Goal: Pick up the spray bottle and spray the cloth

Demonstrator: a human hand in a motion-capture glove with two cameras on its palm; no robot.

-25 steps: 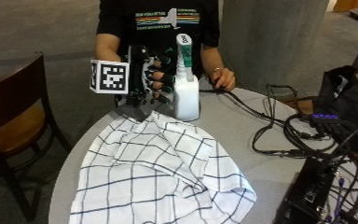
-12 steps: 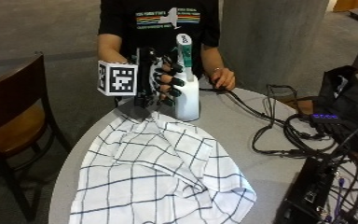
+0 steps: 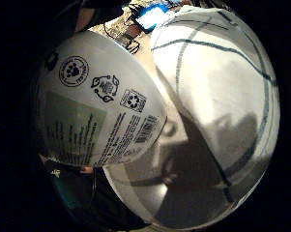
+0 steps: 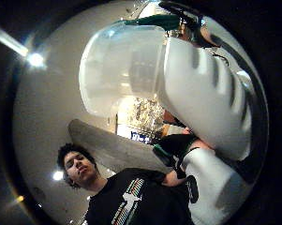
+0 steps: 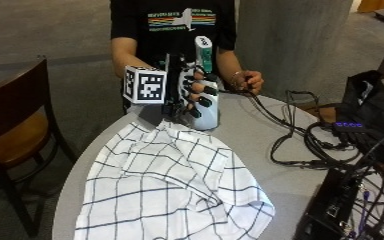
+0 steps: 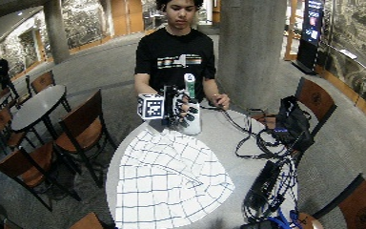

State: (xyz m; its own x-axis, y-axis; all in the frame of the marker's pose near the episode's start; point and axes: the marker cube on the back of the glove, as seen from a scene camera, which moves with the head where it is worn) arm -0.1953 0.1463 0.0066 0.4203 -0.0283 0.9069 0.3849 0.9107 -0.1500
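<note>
Gloved right hand (image 5: 191, 95) wrapped around the white spray bottle (image 5: 205, 107), fingers curled on its body. Bottle upright at the far edge of the checked cloth (image 5: 172, 190) on the round table (image 5: 278, 175); whether lifted clear of the tabletop, hard to tell. Grasp done, by the look of it. Left: aiming the green nozzle (image 5: 204, 50) at the cloth and squeezing the trigger.

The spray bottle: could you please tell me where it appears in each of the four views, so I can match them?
Outside view: spray bottle in the gloved right hand, beyond the checked cloth.
Wide outside view: same grip, table's far edge.
Little-finger palm view: its printed back label beside the cloth.
Thumb palm view: its body.
Shared landmark: the cloth.
</note>
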